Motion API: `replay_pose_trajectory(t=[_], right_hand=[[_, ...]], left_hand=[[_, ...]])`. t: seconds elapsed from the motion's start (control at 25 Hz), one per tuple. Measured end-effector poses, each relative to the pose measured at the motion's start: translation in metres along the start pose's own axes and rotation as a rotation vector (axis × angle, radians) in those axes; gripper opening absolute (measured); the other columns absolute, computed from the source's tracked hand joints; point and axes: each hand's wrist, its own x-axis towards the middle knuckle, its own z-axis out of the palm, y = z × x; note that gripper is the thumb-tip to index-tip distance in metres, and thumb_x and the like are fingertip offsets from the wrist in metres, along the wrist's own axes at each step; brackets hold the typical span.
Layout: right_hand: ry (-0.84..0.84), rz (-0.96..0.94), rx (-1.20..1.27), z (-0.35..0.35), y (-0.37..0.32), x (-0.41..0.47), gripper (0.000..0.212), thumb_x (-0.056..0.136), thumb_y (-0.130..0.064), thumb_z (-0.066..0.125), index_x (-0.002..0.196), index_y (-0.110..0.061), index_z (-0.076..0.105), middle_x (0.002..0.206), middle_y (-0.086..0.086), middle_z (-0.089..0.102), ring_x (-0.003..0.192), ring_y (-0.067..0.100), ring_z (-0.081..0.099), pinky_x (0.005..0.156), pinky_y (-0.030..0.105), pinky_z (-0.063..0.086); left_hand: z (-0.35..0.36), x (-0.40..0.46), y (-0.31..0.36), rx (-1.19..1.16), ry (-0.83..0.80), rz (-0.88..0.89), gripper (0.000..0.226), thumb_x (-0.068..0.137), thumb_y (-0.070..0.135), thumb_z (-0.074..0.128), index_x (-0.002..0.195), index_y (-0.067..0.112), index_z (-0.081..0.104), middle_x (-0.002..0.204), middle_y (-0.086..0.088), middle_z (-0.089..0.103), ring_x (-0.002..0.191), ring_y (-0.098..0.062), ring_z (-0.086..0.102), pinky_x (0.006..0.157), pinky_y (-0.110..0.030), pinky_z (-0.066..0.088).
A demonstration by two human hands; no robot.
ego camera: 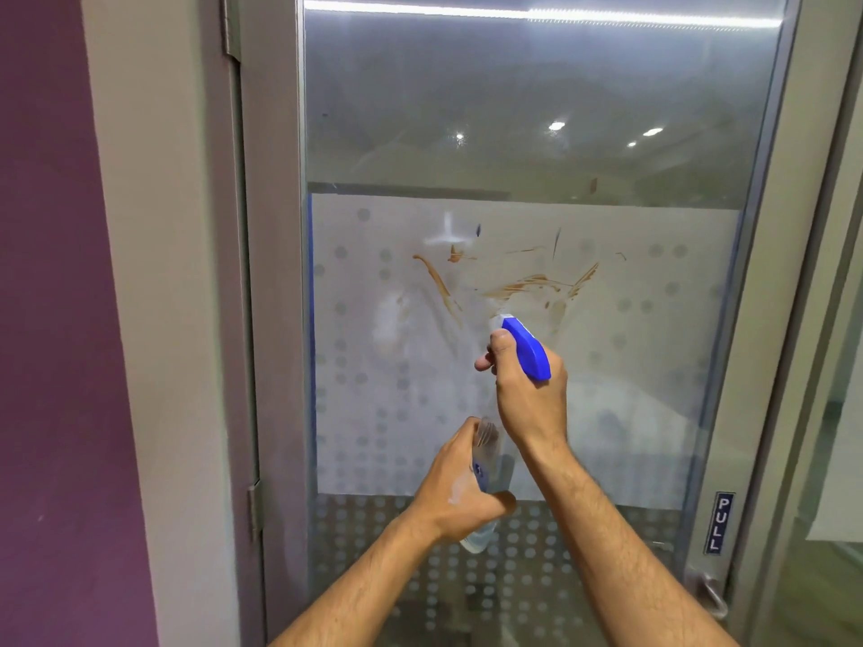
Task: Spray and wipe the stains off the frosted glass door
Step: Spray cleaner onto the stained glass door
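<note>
One readable sign only: a narrow dark blue label (719, 523) with white capital letters spelling "PULL", running vertically, read bottom to top. Fixed to the metal door frame (742, 413) at lower right, just above the door handle (712, 595). Small blue mark on the clear spray bottle (488, 464), too blurred to read.

Setting: we record an office or similar commercial interior. Evidence we list: a metal-framed glass door (523, 179) with a frosted film band (630, 366) patterned in dots; a blue "PULL" sign (719, 523) on the door's right stile; a metal lever handle (713, 597) below it; a purple-painted wall (56, 319) to the left; reflected recessed ceiling lights (555, 126) and a strip light (513, 11) in the upper pane; a further glazed partition (831, 413) at right.
</note>
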Motion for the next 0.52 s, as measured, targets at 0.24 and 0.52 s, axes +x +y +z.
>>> replay_pose_trajectory(t=[0.24, 0.52], right_hand=[[0.044, 0.024, -0.018, 0.004, 0.005, -0.007, 0.048, 0.098, -0.037, 0.058, 0.067, -0.001, 0.059, 0.059, 0.016, 0.061, 0.049, 0.011, 0.059, 0.052, 0.026, 0.048], [0.12, 0.013, -0.042, -0.019, 0.012, -0.019, 0.044, 0.096, -0.042, 0.052, 0.067, -0.012, 0.066, 0.055, -0.009, 0.063, 0.046, 0.004, 0.048, 0.049, 0.02, 0.041]], left_hand=[[0.005, -0.009, -0.003, -0.014, -0.038, -0.024, 0.057, 0.06, 0.033, 0.079, 0.107, 0.032, 0.047, 0.1, 0.006, 0.062, 0.09, -0.02, 0.066, 0.066, -0.034, 0.06], [0.017, -0.011, 0.0, -0.009, -0.162, 0.011, 0.06, 0.06, 0.037, 0.076, 0.106, 0.047, 0.04, 0.108, 0.013, 0.059, 0.098, -0.019, 0.065, 0.074, -0.022, 0.055]])
